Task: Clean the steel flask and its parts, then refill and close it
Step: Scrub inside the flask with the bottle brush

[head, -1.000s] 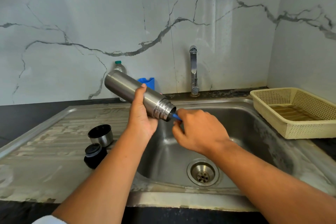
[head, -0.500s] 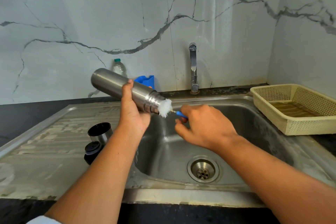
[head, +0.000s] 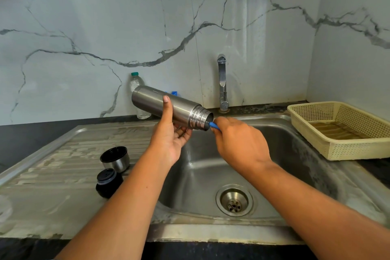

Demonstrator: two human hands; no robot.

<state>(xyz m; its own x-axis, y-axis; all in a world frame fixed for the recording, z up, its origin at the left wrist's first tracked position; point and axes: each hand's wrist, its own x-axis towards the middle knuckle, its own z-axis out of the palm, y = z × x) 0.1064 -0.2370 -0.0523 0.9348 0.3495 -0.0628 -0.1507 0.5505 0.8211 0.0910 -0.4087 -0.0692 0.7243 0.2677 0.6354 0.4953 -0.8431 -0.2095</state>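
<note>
My left hand grips the steel flask around its middle and holds it nearly level over the sink, its open threaded mouth pointing right. My right hand is closed on the blue handle of a bottle brush. The brush head is hidden inside the flask mouth. On the drainboard to the left stand the steel cup lid, open side up, and the black stopper in front of it.
The sink basin with its drain lies below my hands. A tap rises at the back. A cream plastic basket sits at the right. A clear bottle and a blue object stand behind the flask.
Half a second ago the white brush head was out at the flask mouth; it has gone back inside. The flask has shifted slightly right and my right hand moved in toward the mouth.
</note>
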